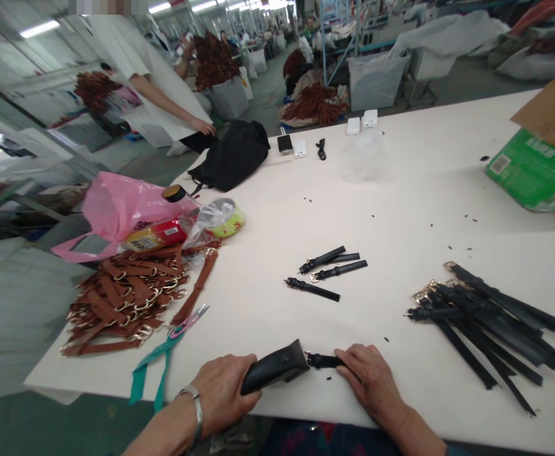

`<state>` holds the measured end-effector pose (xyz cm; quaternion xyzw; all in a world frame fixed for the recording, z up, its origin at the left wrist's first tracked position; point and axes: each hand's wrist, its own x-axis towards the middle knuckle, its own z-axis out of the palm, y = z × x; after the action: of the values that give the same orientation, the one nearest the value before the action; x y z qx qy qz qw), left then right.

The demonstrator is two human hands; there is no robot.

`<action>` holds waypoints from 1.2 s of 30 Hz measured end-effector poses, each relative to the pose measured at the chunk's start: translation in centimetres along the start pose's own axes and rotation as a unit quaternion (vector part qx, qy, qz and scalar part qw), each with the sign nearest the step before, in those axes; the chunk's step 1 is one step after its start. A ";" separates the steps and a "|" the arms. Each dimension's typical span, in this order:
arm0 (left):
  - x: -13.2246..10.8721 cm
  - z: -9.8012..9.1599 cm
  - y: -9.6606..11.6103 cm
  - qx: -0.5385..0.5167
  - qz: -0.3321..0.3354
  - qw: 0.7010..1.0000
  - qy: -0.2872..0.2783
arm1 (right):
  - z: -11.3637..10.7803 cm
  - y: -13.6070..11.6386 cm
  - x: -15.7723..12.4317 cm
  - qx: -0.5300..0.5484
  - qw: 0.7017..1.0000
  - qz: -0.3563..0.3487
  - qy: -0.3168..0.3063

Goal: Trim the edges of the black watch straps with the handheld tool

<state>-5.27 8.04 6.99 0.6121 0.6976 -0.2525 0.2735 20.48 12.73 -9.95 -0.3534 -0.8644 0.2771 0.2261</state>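
At the near edge of the white table (400,190), my left hand (223,392) is closed round a black hand tool (274,370) whose tip points right. My right hand (369,380) pinches a black strap (323,361) and holds its end against the tool's tip. Several finished-looking black straps (327,269) lie loose in the middle of the table. A larger pile of black straps (490,316) with gold buckles sits to the right of my right hand.
A heap of brown straps (125,297) and teal-handled scissors (163,361) lie at the left. Behind them are a pink bag (116,209), a black bag (234,155) and chargers (300,147). A green box (533,168) stands far right. A person in white stands at the back left.
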 end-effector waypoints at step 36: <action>0.1 3.6 0.4 0.024 0.032 0.996 0.074 | 0.0 -1.4 0.7 -0.065 0.998 -0.008 -0.015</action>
<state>-4.66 5.69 4.33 0.6574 0.6898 -0.2145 0.2145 19.36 12.46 -8.90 -0.3561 -0.8866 0.2242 0.1921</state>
